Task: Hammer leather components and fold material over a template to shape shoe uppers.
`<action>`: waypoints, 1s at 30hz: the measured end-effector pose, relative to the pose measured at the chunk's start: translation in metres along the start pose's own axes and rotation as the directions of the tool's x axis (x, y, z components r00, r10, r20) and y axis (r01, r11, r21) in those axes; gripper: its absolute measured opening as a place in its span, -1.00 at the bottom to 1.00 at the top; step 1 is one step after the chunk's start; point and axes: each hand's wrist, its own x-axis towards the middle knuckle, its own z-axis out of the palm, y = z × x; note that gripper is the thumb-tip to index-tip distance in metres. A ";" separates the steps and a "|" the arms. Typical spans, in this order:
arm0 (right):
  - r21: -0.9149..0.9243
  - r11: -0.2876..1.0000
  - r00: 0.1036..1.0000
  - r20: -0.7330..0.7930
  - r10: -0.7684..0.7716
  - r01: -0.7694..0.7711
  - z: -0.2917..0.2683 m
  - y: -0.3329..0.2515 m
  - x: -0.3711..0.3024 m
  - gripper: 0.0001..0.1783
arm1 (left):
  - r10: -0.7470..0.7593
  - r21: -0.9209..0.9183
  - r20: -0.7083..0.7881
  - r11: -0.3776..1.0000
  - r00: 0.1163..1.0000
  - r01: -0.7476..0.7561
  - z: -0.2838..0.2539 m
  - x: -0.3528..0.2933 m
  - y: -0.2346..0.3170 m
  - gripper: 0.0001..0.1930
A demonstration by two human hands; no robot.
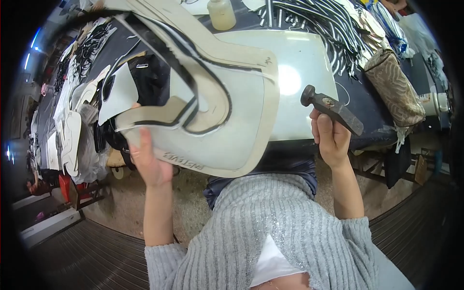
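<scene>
My left hand (152,162) grips the lower left edge of a large curved template (232,145), cream-rimmed with a translucent middle. Black-edged strips curve across its face, and handwriting marks its rim. The template is raised and tilted, its upper part reaching toward the top of the view. On the right, my right hand (332,137) is closed around a hammer (333,108); its dark metal head points up, and the fist mostly hides the handle. Beneath both lies a shiny white board (302,101) on the table, partly covered by the template.
Bundles of black and white strips (309,24) lie at the table's far side. A bottle of yellowish liquid (221,14) stands at the back. Toward the right are a patterned pouch (394,87) and a white container (433,103). Cut pieces (72,140) and plastic crowd the left.
</scene>
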 end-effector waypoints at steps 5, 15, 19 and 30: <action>-0.063 0.997 0.996 0.078 0.039 -0.034 0.007 0.003 0.007 -0.83 | -0.289 0.168 -0.179 0.933 0.940 0.319 0.009 -0.019 -0.043 -0.58; -0.488 0.871 0.933 0.285 0.220 -0.056 0.021 0.013 0.043 -0.73 | 0.145 0.775 0.595 0.157 0.791 -0.612 0.047 -0.022 -0.051 -0.16; -0.619 0.783 0.877 0.405 0.260 0.054 0.031 0.006 0.061 -0.73 | -0.039 0.713 0.666 0.328 0.745 -0.620 0.073 -0.030 -0.068 -0.26; -0.642 0.751 0.861 0.461 0.216 0.156 0.028 0.022 0.067 -0.70 | 0.057 0.637 0.690 0.424 0.721 -0.644 0.074 -0.028 -0.094 -0.42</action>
